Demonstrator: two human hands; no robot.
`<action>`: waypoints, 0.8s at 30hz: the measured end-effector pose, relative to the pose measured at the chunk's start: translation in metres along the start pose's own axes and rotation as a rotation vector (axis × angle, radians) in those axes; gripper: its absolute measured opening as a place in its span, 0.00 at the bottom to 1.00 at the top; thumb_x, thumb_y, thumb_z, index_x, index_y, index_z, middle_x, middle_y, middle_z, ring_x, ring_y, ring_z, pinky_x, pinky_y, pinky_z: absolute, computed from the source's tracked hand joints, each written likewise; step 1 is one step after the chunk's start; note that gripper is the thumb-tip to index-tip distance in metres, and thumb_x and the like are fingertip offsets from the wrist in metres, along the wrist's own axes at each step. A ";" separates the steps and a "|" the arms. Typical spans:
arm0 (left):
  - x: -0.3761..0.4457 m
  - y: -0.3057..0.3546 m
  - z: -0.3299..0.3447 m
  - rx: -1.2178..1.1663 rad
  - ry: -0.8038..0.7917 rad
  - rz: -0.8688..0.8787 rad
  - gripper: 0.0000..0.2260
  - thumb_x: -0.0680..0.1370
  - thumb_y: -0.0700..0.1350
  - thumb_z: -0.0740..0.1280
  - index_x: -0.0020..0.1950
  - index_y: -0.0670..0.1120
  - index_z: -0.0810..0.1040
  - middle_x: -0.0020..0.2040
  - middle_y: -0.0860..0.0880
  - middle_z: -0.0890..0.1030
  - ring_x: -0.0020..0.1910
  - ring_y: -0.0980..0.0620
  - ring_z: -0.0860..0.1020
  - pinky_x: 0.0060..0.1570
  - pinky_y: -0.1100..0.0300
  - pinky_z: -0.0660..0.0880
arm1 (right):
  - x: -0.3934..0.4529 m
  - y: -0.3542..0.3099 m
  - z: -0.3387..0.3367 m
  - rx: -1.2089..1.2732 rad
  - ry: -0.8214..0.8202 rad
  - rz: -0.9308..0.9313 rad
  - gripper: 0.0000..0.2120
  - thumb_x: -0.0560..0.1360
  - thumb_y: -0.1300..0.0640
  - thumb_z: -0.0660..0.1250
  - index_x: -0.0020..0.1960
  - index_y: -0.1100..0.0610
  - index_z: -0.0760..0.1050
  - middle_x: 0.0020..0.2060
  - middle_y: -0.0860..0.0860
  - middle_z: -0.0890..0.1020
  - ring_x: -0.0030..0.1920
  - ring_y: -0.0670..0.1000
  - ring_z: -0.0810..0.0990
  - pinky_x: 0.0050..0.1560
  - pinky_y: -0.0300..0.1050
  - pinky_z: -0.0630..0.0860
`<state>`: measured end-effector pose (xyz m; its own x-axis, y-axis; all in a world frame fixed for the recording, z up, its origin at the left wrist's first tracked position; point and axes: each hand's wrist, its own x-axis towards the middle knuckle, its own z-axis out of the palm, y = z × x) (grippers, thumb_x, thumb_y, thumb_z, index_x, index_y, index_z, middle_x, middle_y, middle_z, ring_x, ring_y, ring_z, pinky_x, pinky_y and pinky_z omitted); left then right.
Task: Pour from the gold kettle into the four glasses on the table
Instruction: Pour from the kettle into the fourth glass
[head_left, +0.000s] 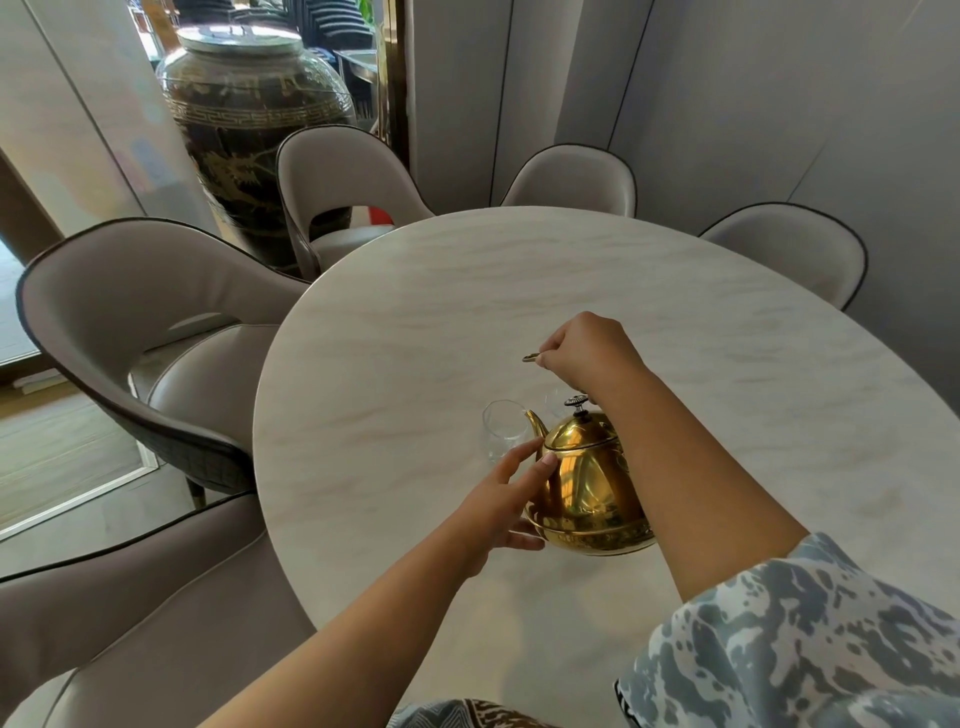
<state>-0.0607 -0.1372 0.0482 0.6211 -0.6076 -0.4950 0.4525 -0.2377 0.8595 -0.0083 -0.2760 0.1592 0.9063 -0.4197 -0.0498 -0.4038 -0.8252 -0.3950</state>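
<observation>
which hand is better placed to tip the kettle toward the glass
Right. The right hand grips the raised handle above the gold kettle, so it can likely lift and tilt. The left hand only steadies its side near the glass.

A round table (519, 291) with a pale marbled top occupies the centre of the view. Grey upholstered chairs with dark piping stand around it: one at the left (156, 306), one at the far left (337, 176), one at the far side (571, 182), and one at the far right (800, 249). A large dark ceramic jar (249, 130) with gold patterning and a lid stands behind the far-left chair.
</observation>
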 end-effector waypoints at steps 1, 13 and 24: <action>0.000 0.000 0.000 0.001 0.001 0.000 0.25 0.76 0.64 0.61 0.73 0.64 0.63 0.65 0.42 0.74 0.57 0.39 0.80 0.53 0.50 0.82 | 0.000 0.000 0.000 0.000 0.000 0.000 0.10 0.76 0.55 0.69 0.52 0.60 0.84 0.43 0.56 0.85 0.42 0.55 0.83 0.39 0.44 0.78; -0.001 0.000 0.001 -0.001 0.004 0.008 0.25 0.76 0.65 0.62 0.72 0.65 0.64 0.65 0.41 0.75 0.56 0.39 0.81 0.53 0.50 0.82 | -0.004 0.000 -0.003 -0.002 0.006 -0.028 0.10 0.76 0.55 0.70 0.52 0.59 0.84 0.44 0.56 0.85 0.44 0.56 0.83 0.43 0.47 0.81; -0.004 0.002 0.004 -0.003 0.012 0.010 0.26 0.77 0.64 0.61 0.74 0.64 0.63 0.67 0.40 0.74 0.57 0.39 0.80 0.53 0.50 0.81 | -0.006 0.000 -0.007 -0.016 -0.003 -0.027 0.11 0.76 0.54 0.70 0.51 0.60 0.85 0.44 0.57 0.85 0.45 0.56 0.83 0.45 0.48 0.81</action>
<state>-0.0648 -0.1385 0.0519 0.6330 -0.6010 -0.4880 0.4479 -0.2297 0.8640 -0.0147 -0.2759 0.1659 0.9172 -0.3963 -0.0421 -0.3813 -0.8420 -0.3817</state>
